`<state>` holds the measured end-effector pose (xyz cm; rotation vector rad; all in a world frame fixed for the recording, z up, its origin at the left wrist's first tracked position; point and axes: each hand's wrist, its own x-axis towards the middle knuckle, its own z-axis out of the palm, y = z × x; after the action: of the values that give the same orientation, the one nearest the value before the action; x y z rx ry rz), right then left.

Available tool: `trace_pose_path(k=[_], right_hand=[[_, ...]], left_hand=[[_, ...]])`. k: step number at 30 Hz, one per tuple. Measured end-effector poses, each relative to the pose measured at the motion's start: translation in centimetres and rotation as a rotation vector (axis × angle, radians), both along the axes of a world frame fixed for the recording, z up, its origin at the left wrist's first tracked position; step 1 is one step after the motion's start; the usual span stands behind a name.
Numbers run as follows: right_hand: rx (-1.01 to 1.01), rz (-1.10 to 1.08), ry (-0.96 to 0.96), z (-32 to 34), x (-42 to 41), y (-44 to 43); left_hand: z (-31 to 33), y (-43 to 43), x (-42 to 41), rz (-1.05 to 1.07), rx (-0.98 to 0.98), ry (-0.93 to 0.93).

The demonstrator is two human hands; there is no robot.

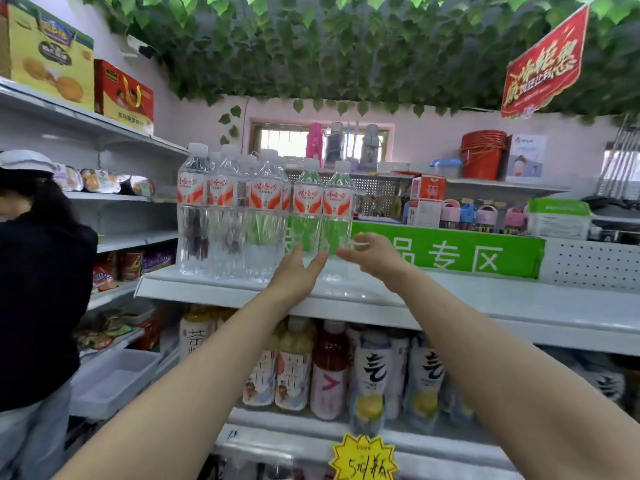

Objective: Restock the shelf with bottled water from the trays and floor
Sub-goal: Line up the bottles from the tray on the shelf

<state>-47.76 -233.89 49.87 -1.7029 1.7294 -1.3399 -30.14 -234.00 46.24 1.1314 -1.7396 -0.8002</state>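
Note:
Several clear water bottles with red-and-white labels and white caps stand upright at the left end of the white top shelf. The two rightmost bottles stand just beyond my hands. My left hand reaches up with straight fingers at the base of those two bottles and holds nothing. My right hand is beside the rightmost bottle's lower part, fingers loosely spread; whether it touches the bottle I cannot tell.
A green sign runs behind the top shelf, which is bare to the right. The shelf below holds tea and drink bottles. A person in black stands at the left by the side shelves. A yellow price tag hangs low.

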Motion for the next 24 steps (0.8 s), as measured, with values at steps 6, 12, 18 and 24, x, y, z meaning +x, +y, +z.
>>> trace_pose_path(k=[6, 12, 18, 24], right_hand=[[-0.073, -0.150, 0.376, 0.5, 2.8, 7.7], [0.024, -0.228, 0.658, -3.5, 6.7, 13.6], [0.203, -0.255, 0.643, -12.3, 8.7, 17.3], [0.366, -0.243, 0.563, -21.7, 9.3, 18.4]], left_hand=[[-1.3, 4.6, 4.5, 0.038, -0.083, -0.059], [-4.8, 8.4, 9.3, 0.131, -0.184, -0.240], [-11.4, 12.0, 11.3, 0.075, -0.147, -0.332], [-19.4, 13.0, 12.6, 0.046, 0.010, -0.408]])
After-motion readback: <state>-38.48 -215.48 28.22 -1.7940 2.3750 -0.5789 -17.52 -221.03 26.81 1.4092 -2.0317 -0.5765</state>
